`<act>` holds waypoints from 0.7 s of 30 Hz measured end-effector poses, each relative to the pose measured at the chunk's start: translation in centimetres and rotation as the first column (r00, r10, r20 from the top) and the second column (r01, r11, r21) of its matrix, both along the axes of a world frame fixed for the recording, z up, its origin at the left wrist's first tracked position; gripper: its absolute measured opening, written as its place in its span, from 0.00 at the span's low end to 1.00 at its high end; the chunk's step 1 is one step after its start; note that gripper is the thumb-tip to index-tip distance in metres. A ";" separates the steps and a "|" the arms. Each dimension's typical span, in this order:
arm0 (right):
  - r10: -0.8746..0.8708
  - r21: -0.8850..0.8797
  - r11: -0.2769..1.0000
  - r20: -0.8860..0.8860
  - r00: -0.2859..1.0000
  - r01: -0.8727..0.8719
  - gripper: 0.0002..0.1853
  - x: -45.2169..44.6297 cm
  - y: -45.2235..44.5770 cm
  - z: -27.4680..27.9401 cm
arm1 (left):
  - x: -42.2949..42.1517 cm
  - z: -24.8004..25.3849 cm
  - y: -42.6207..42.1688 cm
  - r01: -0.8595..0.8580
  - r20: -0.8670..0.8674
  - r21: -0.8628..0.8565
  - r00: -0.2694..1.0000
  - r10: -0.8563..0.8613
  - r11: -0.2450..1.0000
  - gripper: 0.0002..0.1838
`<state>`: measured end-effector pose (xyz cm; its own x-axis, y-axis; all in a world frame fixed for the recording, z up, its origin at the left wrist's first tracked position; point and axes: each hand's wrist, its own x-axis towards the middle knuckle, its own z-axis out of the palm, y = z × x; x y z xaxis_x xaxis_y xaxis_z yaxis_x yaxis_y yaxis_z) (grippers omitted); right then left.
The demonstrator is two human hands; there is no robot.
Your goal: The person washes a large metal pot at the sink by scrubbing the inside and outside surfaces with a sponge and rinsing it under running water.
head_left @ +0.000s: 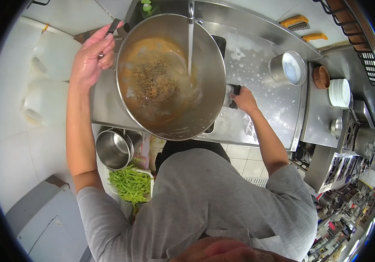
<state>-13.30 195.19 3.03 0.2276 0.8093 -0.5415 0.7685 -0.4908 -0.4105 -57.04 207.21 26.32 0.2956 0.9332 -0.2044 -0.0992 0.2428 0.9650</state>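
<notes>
A large steel pot point(209, 100) is tilted under the faucet point(191, 13), and a stream of water runs into it. Brownish water and dark grainy residue point(154, 81) lie on its bottom. My left hand point(92, 59) is raised at the pot's left side, its fingers closed round a black-gripped handle point(113, 27). On the right side my right hand point(244, 99) is wrapped round the pot's other handle point(235, 90).
A wet steel counter point(257, 56) holds a smaller pot point(288, 67). Further right are a brown bowl point(321, 77) and stacked white plates point(339, 92). Lower left, a steel pot point(112, 149) stands near green vegetables point(130, 184). Orange-handled knives point(295, 22) hang on the wall.
</notes>
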 end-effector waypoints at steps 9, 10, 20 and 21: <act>0.196 0.540 0.797 0.191 0.962 -0.270 0.26 -4.8 4.9 2.8 | -4.2 -8.1 2.2 -0.066 0.054 -0.102 0.996 0.072 0.993 0.22; 0.254 0.496 0.778 0.312 0.916 -0.385 0.26 -5.5 6.7 2.2 | -4.7 -8.7 2.1 -0.066 0.042 -0.109 0.997 0.070 0.992 0.22; 0.023 0.108 0.992 0.359 0.933 -0.066 0.29 -9.6 16.7 0.5 | -5.7 -10.7 0.9 -0.171 -0.047 -0.115 0.985 0.167 0.978 0.22; 0.019 0.114 0.992 0.332 0.943 -0.060 0.28 -9.8 16.8 1.4 | -5.9 -10.8 1.0 -0.168 -0.054 -0.112 0.985 0.163 0.979 0.22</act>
